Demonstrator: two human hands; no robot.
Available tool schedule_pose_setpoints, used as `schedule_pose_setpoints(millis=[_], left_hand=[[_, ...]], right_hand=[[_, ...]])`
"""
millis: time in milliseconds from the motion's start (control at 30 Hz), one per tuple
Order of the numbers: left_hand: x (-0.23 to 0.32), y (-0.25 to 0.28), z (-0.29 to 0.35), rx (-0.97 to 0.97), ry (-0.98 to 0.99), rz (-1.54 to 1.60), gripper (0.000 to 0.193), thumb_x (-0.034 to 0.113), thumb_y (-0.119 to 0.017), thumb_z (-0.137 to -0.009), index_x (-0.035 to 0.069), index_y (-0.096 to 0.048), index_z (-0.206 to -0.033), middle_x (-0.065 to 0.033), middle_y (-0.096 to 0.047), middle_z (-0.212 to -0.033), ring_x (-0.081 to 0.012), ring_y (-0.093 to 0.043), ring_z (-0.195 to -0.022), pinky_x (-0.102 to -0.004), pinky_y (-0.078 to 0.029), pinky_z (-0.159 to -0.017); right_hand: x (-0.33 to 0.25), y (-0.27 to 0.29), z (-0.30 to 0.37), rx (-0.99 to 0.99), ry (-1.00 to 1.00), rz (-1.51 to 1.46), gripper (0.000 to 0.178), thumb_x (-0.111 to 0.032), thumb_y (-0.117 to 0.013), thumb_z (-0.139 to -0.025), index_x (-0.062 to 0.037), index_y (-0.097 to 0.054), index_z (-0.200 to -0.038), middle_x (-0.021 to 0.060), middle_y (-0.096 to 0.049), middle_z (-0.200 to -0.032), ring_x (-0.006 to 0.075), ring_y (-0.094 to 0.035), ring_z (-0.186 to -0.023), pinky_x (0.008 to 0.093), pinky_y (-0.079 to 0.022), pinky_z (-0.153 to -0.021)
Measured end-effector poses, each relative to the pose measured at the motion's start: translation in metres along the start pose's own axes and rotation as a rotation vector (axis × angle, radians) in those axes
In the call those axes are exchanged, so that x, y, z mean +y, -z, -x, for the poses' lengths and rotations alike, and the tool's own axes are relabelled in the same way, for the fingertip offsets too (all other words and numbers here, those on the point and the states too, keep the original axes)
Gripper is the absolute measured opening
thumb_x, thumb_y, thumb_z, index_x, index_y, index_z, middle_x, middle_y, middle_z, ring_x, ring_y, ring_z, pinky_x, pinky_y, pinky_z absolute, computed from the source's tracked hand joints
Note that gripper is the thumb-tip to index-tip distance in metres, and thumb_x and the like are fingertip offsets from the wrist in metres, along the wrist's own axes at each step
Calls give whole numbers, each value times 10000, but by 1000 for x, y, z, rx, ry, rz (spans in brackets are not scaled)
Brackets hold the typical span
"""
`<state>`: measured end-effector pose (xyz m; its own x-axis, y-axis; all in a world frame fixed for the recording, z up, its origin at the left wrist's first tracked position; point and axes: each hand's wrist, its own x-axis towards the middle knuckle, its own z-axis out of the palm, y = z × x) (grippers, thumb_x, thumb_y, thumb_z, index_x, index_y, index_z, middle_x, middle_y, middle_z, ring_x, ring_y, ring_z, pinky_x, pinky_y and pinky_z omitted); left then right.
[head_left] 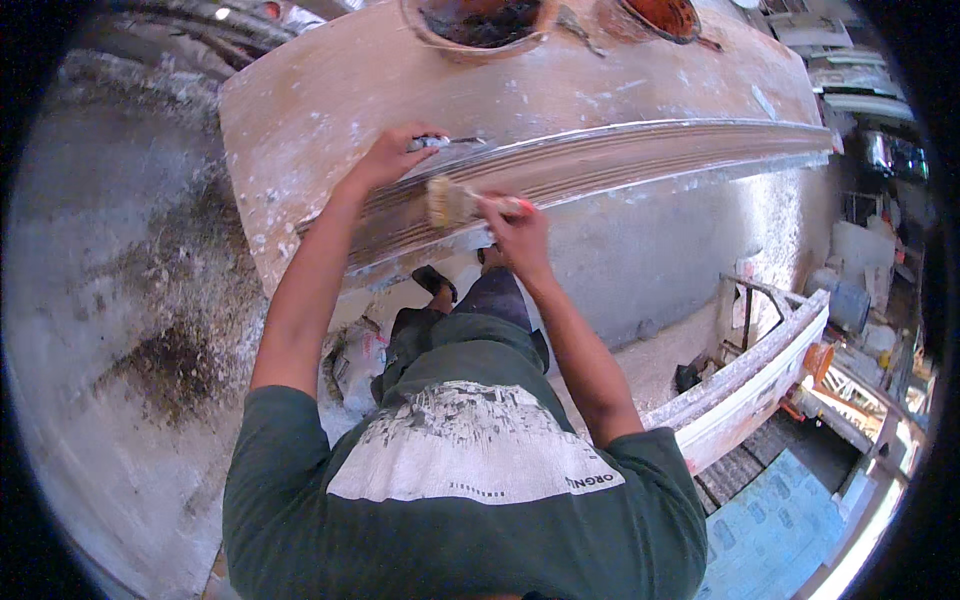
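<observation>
Gripping brush [452, 203] (fingers [497, 208] around handle)

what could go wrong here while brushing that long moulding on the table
1. The moulding lies close to the table edge; a push from the brush in the right hand might shift it off.
2. The left hand holds a small metal tool against the moulding; a slip could gouge it.
3. Two bowls sit just behind and could get knocked.
</observation>
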<state>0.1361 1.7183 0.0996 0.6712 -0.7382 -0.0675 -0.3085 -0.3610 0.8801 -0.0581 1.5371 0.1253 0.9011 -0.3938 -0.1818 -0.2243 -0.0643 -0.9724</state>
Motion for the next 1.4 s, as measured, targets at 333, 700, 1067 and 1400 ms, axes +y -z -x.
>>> schedule_pose_setpoints(millis=[333,700,1067,1400], left_hand=[[-2,41,51,-13,81,-152,327,84,-640,-876,55,-632,-1202,-125,-623,-1182,-260,-581,-1127,-345,-443,-975],[53,-27,19,-72,294,50,353,111,-595,-901,66,-615,-1251,-119,-632,-1133,-225,-581,-1044,-327,-458,-899],[41,8,294,831,802,156,400,197,-550,-968,76,-539,-1349,-55,-629,-1123,-129,-571,-1025,-263,-477,-835],[18,62,383,847,678,485,345,174,-635,-911,62,-537,-1222,-42,-619,-769,-84,-548,-562,-231,-431,-436]], right_hand=[[-21,153,-125,278,307,327,188,-182,-599,-864,-16,-672,-812,150,-669,-749,210,-646,-682,333,-489,-627],[36,414,-212,490,502,1000,188,-148,-569,-901,-22,-686,-976,51,-695,-896,154,-624,-773,287,-507,-759],[8,35,-65,-205,29,106,142,-116,-687,-865,-25,-699,-973,-2,-676,-846,61,-596,-787,235,-492,-696],[-15,-219,85,-542,360,81,128,-73,-578,-829,-64,-692,-887,152,-675,-938,356,-638,-912,420,-509,-802]])
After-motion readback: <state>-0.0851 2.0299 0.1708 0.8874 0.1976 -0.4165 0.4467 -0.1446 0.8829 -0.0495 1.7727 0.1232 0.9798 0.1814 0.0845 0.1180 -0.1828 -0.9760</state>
